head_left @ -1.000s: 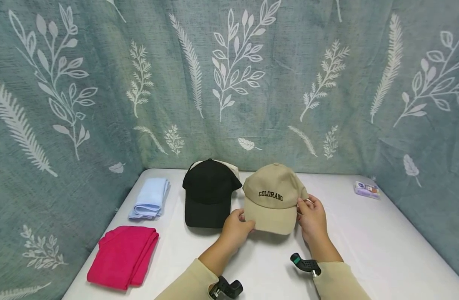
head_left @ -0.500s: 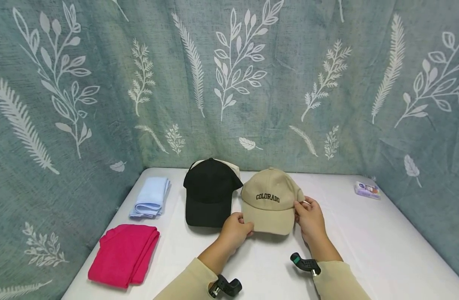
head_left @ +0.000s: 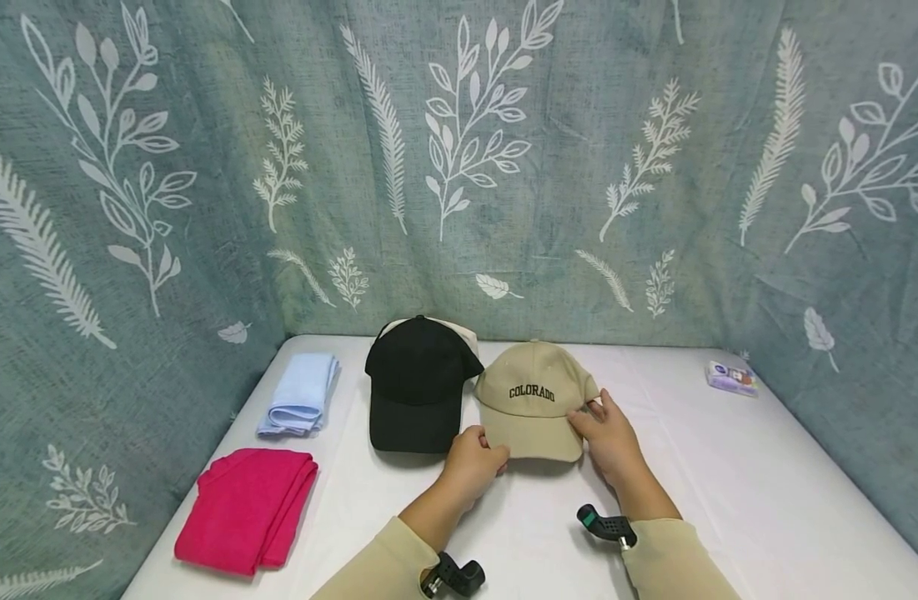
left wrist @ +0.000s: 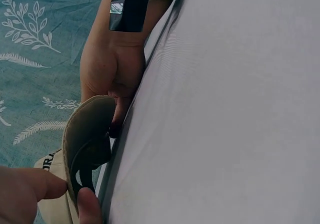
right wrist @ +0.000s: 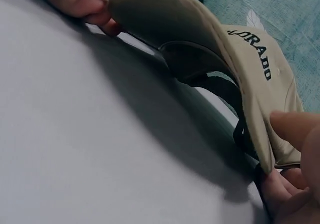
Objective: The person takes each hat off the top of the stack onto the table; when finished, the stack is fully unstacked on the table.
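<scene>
A beige baseball cap (head_left: 537, 396) with COLORADO on its front stands on the white table, its brim toward me. My left hand (head_left: 469, 467) pinches the left edge of the brim between thumb and fingers; the left wrist view shows thumb and finger on either side of the brim (left wrist: 87, 129). At the cap's right side, my right hand (head_left: 612, 437) holds it where brim and crown meet. In the right wrist view the thumb lies over the cap (right wrist: 265, 84) and the other fingers are below. Just left stands a black baseball cap (head_left: 416, 383).
A whitish cap (head_left: 462, 336) shows behind the black one. At the left lie a folded light blue cloth (head_left: 301, 392) and a folded pink garment (head_left: 248, 508). A small purple-and-white packet (head_left: 731, 378) lies far right. Patterned curtains (head_left: 564, 167) border the table.
The beige cap has shifted left and slightly back down toward the table, closer to the black cap. My right hand has moved left with it, and the left hand has stayed nearly still.
</scene>
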`<action>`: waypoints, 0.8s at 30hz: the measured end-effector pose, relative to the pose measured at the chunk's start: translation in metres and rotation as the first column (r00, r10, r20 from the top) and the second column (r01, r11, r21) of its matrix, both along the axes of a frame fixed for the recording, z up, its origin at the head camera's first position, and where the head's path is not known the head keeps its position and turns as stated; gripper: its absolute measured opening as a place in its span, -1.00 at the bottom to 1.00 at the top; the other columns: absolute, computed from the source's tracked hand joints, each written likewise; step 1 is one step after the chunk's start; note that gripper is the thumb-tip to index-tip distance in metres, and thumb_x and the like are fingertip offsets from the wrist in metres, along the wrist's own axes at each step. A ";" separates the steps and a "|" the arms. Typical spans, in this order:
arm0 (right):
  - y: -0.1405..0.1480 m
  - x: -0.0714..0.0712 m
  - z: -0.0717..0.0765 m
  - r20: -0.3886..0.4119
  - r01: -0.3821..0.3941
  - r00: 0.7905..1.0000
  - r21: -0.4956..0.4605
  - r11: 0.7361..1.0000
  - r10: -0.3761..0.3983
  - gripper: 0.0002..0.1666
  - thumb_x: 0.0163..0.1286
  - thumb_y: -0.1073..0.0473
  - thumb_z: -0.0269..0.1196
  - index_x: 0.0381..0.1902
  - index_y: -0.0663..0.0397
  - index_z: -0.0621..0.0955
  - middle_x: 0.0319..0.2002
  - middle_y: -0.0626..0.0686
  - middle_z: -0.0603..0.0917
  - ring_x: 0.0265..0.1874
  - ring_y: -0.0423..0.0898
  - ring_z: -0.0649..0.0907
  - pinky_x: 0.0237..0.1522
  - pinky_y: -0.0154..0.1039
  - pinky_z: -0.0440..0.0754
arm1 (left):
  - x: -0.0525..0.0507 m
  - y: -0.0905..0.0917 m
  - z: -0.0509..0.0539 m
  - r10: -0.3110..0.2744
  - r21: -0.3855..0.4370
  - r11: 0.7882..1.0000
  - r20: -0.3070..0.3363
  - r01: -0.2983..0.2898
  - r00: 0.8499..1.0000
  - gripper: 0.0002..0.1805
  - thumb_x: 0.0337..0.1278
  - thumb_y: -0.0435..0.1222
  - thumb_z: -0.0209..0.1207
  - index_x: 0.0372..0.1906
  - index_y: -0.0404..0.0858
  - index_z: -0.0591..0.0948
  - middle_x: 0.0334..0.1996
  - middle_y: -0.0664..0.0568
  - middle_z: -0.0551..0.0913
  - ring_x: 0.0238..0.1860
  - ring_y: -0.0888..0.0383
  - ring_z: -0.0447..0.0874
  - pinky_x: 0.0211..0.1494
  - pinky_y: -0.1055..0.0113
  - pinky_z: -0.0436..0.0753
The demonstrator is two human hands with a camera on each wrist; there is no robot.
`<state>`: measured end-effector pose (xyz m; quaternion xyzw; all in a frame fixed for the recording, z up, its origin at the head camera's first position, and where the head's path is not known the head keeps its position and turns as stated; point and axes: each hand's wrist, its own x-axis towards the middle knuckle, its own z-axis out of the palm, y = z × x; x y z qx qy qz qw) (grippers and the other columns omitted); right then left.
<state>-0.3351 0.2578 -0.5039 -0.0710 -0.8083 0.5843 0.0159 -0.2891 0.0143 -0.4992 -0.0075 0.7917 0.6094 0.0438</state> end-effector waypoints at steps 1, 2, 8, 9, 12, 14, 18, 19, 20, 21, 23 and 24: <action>0.000 0.000 0.000 0.003 -0.019 1.000 0.006 1.000 0.019 0.23 0.53 -0.06 0.31 0.71 -0.02 -0.31 0.68 0.22 0.04 0.64 0.20 0.14 0.61 0.10 0.18 | 0.000 0.000 0.000 0.001 -0.013 1.000 -0.003 -0.001 1.000 -0.64 0.26 -0.34 0.29 0.05 -0.46 0.51 -0.30 -0.03 0.50 -0.39 0.21 0.65 -0.31 0.36 0.62; 0.000 -0.001 0.000 0.002 -0.037 0.999 0.021 0.999 0.037 0.26 0.52 -0.08 0.32 0.70 -0.02 -0.33 0.69 0.20 -0.01 0.64 0.19 0.13 0.62 0.09 0.16 | 0.000 0.000 0.001 0.002 -0.029 1.000 -0.009 -0.002 1.000 -0.72 0.25 -0.34 0.28 -0.05 -0.42 0.52 -0.33 -0.03 0.51 -0.40 0.19 0.62 -0.34 0.36 0.58; -0.003 -0.001 -0.001 -0.007 -0.067 0.998 0.104 0.992 0.069 0.29 0.50 -0.11 0.34 0.70 -0.02 -0.34 0.69 0.20 -0.10 0.63 0.17 0.17 0.60 0.02 0.19 | 0.001 0.001 0.002 0.025 -0.106 0.994 -0.032 -0.029 0.999 -0.85 0.15 -0.36 0.29 -0.22 -0.33 0.58 -0.16 -0.15 0.56 -0.21 0.02 0.53 -0.26 0.26 0.56; -0.004 -0.001 -0.001 -0.003 -0.058 0.998 0.118 0.991 0.059 0.28 0.50 -0.11 0.33 0.70 -0.02 -0.32 0.69 0.22 -0.08 0.63 0.18 0.17 0.60 0.03 0.20 | 0.002 0.002 0.001 0.032 -0.112 0.993 -0.029 -0.035 0.999 -0.79 0.14 -0.36 0.29 -0.14 -0.35 0.61 -0.07 -0.18 0.54 -0.14 -0.01 0.52 -0.18 0.23 0.60; -0.006 0.000 -0.001 0.002 -0.036 0.999 0.153 0.988 0.036 0.21 0.52 -0.09 0.31 0.71 0.06 -0.23 0.67 0.29 -0.03 0.62 0.25 0.17 0.59 0.09 0.21 | 0.002 0.003 0.000 0.057 -0.123 0.991 -0.024 -0.060 0.998 -0.52 0.12 -0.36 0.31 0.17 -0.41 0.59 0.13 -0.23 0.51 0.07 -0.07 0.51 0.10 0.10 0.64; -0.006 0.000 -0.001 0.003 -0.022 1.000 0.164 0.986 0.021 0.14 0.54 -0.07 0.29 0.71 0.10 -0.16 0.65 0.31 0.04 0.62 0.25 0.18 0.58 0.10 0.22 | 0.002 0.004 -0.001 0.065 -0.124 0.990 -0.022 -0.067 0.998 -0.43 0.14 -0.35 0.32 0.28 -0.41 0.55 0.17 -0.24 0.52 0.14 -0.08 0.52 0.21 0.04 0.62; -0.006 0.000 -0.002 -0.012 -0.013 1.000 0.184 0.983 0.016 0.03 0.56 -0.05 0.26 0.70 0.13 -0.04 0.63 0.32 0.14 0.60 0.24 0.24 0.56 0.09 0.28 | 0.002 0.005 -0.002 0.073 -0.119 0.990 -0.024 -0.075 0.997 -0.39 0.15 -0.34 0.33 0.34 -0.39 0.53 0.16 -0.21 0.55 0.20 -0.08 0.55 0.29 0.01 0.60; -0.006 0.000 -0.002 -0.014 -0.011 1.000 0.187 0.982 0.013 0.01 0.56 -0.04 0.26 0.70 0.12 -0.01 0.62 0.31 0.17 0.59 0.22 0.26 0.56 0.07 0.30 | 0.003 0.005 -0.001 0.074 -0.117 0.990 -0.024 -0.076 0.997 -0.39 0.15 -0.34 0.33 0.34 -0.38 0.53 0.16 -0.21 0.55 0.21 -0.08 0.55 0.29 0.02 0.60; -0.006 0.000 -0.002 -0.016 -0.011 1.000 0.192 0.981 0.014 0.00 0.56 -0.04 0.25 0.70 0.13 0.01 0.62 0.30 0.19 0.59 0.22 0.27 0.55 0.07 0.31 | 0.003 0.005 -0.001 0.075 -0.114 0.990 -0.024 -0.077 0.997 -0.39 0.14 -0.35 0.33 0.34 -0.38 0.54 0.16 -0.20 0.55 0.21 -0.08 0.55 0.29 0.02 0.60; -0.006 0.000 -0.002 -0.019 -0.014 1.000 0.196 0.981 0.018 0.01 0.56 -0.06 0.25 0.70 0.15 0.01 0.62 0.31 0.19 0.58 0.23 0.28 0.55 0.08 0.31 | 0.003 0.005 -0.001 0.076 -0.110 0.991 -0.023 -0.078 0.997 -0.39 0.14 -0.35 0.33 0.33 -0.37 0.54 0.16 -0.20 0.55 0.20 -0.07 0.55 0.28 0.03 0.60; -0.007 0.000 -0.003 -0.016 -0.018 1.000 0.193 0.981 0.021 0.01 0.56 -0.06 0.26 0.69 0.17 0.02 0.61 0.31 0.21 0.58 0.21 0.29 0.55 0.08 0.30 | 0.004 0.005 0.000 0.080 -0.104 0.991 -0.023 -0.082 0.996 -0.40 0.12 -0.34 0.34 0.32 -0.37 0.55 0.15 -0.18 0.55 0.18 -0.06 0.54 0.28 0.04 0.60; -0.007 0.001 -0.003 -0.013 -0.020 1.000 0.190 0.982 0.023 0.01 0.56 -0.07 0.26 0.69 0.17 0.03 0.61 0.30 0.21 0.58 0.21 0.29 0.56 0.07 0.30 | 0.004 0.005 0.000 0.083 -0.099 0.992 -0.023 -0.085 0.996 -0.40 0.11 -0.34 0.34 0.31 -0.37 0.56 0.14 -0.17 0.55 0.17 -0.05 0.53 0.27 0.04 0.60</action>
